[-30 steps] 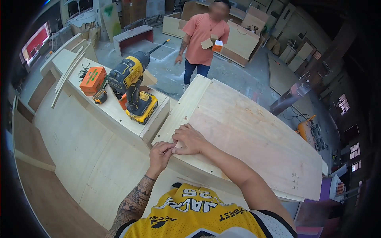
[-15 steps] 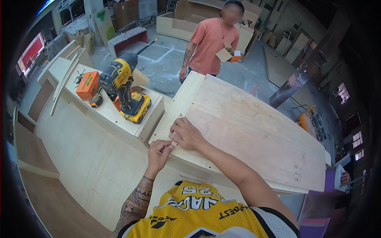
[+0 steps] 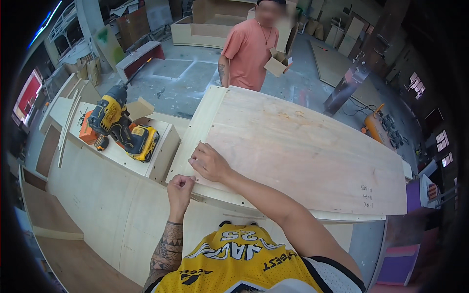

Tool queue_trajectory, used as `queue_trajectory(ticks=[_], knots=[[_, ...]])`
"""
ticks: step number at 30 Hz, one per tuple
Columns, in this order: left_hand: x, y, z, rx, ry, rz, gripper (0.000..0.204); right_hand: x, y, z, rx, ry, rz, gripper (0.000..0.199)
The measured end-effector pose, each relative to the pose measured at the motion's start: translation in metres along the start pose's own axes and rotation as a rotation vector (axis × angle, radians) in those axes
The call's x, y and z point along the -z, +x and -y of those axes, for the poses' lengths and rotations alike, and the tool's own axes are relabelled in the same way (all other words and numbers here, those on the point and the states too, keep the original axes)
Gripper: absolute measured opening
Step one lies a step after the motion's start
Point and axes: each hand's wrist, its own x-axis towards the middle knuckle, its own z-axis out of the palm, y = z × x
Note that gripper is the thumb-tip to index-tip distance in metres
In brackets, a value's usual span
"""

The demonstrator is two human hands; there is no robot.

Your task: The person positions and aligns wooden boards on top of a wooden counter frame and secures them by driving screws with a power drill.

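Note:
A large pale plywood panel lies in front of me, with a lighter wood strip along its left edge. At the near left corner my left hand is closed, thumb and index finger pinched together; whatever is between them is too small to make out. Just beyond it my right hand leans on the strip and panel, fingers bent and somewhat apart, with nothing visible in it. Small dark screw heads dot the strip and the near edge. A yellow and black cordless drill stands on the wooden box to the left.
Beside the drill are an orange box, a tape measure, loose screws and thin wood strips. A person in a pink shirt stands past the panel with an open carton. An orange compressor sits at right.
The view has shifted, so the panel, drill and hands appear further left. Both hands stay at the same corner of the panel. The person's carton has tipped.

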Motion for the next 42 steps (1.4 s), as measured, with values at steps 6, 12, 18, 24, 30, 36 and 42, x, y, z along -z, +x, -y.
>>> queue_trajectory(ticks=[6, 12, 18, 24, 30, 36, 42], knots=[[0.002, 0.001, 0.003, 0.049, 0.009, -0.008, 0.024, 0.031, -0.06, 0.05, -0.1, -0.398, 0.072, 0.038], [-0.002, -0.008, -0.012, 0.09, 0.056, -0.07, 0.025, 0.014, -0.097, 0.038, -0.004, -0.56, 0.157, 0.058], [-0.016, -0.017, -0.01, 0.02, 0.229, -0.174, 0.032, 0.022, -0.095, 0.04, -0.052, -0.548, 0.216, 0.054], [-0.007, -0.023, 0.0, 0.061, 0.161, -0.144, 0.027, 0.021, -0.096, 0.039, -0.068, -0.49, 0.202, 0.058], [0.027, -0.01, -0.016, -0.152, 0.237, 0.167, 0.038, 0.024, -0.091, 0.048, -0.103, -0.507, 0.247, 0.057], [0.04, 0.02, -0.013, -0.147, 0.254, 0.369, 0.028, 0.02, -0.085, 0.051, -0.136, -0.494, 0.178, 0.057], [0.05, 0.018, 0.011, -0.381, 0.254, 0.335, 0.029, 0.021, -0.071, 0.049, -0.332, -0.168, -0.018, 0.052]])
